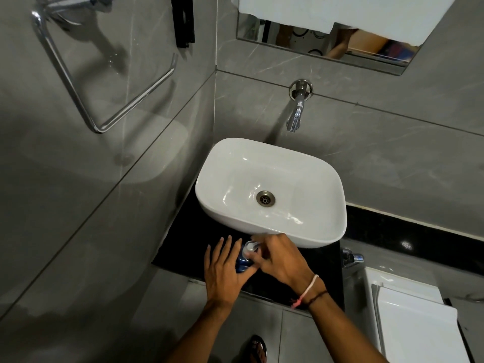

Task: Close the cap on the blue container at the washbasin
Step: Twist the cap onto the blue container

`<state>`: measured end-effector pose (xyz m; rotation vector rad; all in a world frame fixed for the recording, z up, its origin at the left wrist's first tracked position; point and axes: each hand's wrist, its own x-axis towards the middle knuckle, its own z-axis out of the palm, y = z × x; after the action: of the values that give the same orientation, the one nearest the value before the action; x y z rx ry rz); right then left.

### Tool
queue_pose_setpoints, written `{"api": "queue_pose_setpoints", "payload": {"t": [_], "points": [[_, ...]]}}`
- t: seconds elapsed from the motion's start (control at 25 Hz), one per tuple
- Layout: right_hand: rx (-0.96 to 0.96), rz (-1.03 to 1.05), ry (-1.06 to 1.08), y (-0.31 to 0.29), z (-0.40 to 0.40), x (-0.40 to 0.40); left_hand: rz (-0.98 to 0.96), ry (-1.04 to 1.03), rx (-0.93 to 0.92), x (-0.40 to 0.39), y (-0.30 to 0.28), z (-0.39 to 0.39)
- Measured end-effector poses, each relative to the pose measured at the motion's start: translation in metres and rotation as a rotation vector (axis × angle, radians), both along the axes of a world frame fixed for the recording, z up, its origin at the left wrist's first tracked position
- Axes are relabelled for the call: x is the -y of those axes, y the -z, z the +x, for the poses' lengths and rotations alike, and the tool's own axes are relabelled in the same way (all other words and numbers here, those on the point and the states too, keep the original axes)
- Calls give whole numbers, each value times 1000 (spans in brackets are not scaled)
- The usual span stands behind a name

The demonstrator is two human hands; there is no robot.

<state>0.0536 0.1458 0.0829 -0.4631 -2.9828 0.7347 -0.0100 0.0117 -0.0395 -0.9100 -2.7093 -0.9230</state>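
A small blue container stands on the black counter just in front of the white washbasin. Its clear whitish cap sits at the top. My left hand rests against the container's left side, thumb under it and fingers spread apart. My right hand comes in from the right, and its fingers are closed on the cap. Most of the container's body is hidden between the two hands.
A chrome tap juts from the grey tiled wall above the basin. A chrome towel ring hangs on the left wall. A white toilet cistern stands at the lower right, with a small valve beside it. A mirror is above.
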Motion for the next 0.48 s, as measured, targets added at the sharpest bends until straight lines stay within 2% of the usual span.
{"api": "queue_pose_setpoints", "payload": {"t": [0.2,0.28,0.4,0.48], "points": [[50,81,51,-1,10,0,22,-18,0,0,-1,0],[48,24,30,-5,13,-2,22,-16,5,0,0,1],[36,-153,-114,-7,15,-9,-4,-4,19,-1,2,1],[-11,-154,-157,-6,13,-9,-21,4,25,0,2,1]]}}
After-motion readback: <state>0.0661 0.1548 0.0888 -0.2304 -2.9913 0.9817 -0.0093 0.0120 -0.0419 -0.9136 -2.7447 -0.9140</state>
